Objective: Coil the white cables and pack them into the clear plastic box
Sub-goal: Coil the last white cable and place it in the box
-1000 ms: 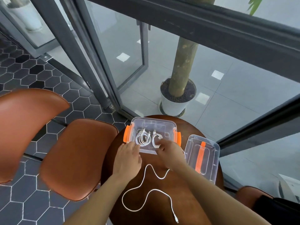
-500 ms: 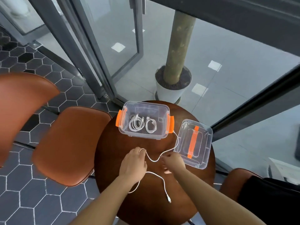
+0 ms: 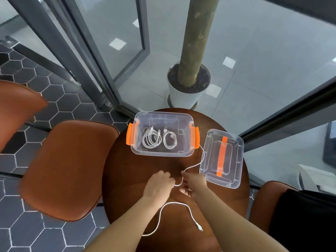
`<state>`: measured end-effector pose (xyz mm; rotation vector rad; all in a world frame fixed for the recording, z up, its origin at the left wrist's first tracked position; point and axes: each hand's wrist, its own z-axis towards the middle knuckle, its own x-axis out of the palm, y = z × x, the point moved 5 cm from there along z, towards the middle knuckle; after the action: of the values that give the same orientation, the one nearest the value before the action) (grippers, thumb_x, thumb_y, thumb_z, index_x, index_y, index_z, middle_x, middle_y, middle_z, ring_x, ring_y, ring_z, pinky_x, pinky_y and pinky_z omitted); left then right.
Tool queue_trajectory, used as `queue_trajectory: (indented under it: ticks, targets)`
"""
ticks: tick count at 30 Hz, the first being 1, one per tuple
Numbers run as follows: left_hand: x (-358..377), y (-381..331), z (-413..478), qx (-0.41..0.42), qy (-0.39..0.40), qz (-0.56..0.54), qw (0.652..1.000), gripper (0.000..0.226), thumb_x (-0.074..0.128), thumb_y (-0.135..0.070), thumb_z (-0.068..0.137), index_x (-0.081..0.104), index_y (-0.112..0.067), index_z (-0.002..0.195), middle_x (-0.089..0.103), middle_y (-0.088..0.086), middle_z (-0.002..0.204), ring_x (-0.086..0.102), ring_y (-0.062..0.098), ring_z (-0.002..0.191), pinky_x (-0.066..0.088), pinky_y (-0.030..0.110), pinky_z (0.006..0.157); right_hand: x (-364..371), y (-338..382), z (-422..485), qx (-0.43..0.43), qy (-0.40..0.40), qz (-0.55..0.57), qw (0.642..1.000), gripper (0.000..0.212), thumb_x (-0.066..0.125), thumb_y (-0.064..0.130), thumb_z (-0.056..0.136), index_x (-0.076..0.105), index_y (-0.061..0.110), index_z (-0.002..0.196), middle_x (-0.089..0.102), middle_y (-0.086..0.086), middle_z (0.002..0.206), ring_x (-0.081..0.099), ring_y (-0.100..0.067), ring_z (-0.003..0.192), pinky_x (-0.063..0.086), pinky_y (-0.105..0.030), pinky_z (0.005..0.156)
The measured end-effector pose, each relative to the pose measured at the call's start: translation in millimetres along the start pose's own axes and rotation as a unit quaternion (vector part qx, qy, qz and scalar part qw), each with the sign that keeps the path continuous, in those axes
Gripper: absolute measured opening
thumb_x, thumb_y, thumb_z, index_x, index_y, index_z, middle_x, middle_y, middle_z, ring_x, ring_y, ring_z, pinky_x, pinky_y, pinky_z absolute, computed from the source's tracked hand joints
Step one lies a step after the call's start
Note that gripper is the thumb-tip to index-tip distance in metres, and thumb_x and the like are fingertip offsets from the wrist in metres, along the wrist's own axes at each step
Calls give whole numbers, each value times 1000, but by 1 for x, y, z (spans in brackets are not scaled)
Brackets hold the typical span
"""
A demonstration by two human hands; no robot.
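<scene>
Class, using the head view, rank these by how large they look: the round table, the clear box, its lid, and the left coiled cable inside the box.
Largest to smallest:
1. round table
2. clear box and lid: too alike to separate
3. left coiled cable

box (image 3: 160,153): clear glossy plastic; orange plastic latches (image 3: 130,134)
lid (image 3: 211,151): same clear plastic, orange ribbed strip
loose cable (image 3: 193,165): white, smooth sheath, probably rubbery plastic
table (image 3: 131,179): dark brown wood, polished sheen
chair seat (image 3: 69,170): brown, smooth, leather-like
floor tiles (image 3: 60,99): dark, matt
door frame (image 3: 63,51): grey metal, matt
pot (image 3: 183,99): white, smooth
trunk (image 3: 196,42): rough bark
</scene>
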<state>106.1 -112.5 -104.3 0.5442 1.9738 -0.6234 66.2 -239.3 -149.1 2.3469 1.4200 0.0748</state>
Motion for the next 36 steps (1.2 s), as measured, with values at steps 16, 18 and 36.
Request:
queue_trajectory:
  ticks: [16, 18, 36]
  targets:
    - [-42, 10, -39, -24, -122, -140, 982, 16, 60, -19, 96, 76, -21, 97, 66, 1, 85, 59, 22, 84, 49, 35, 64, -37, 44, -63, -122, 74, 237, 961, 14, 53, 10, 102, 64, 2, 100, 66, -12, 75, 67, -23, 70, 58, -37, 63]
    - [-44, 13, -43, -42, -123, -128, 983, 17, 59, -19, 96, 76, -22, 96, 66, 0, 84, 59, 21, 83, 47, 34, 62, -45, 55, -71, -150, 47, 233, 960, 21, 52, 19, 103, 65, 3, 101, 67, -14, 78, 67, -26, 71, 58, -38, 65]
    - [-181, -24, -46, -146, -108, -802, 569, 41, 45, -37, 105, 67, -5, 120, 74, 18, 113, 71, 30, 106, 53, 42, 100, -36, 105, -200, -542, 161, -180, 805, 20, 55, 18, 101, 67, 15, 86, 61, -6, 70, 58, -17, 63, 50, -26, 63]
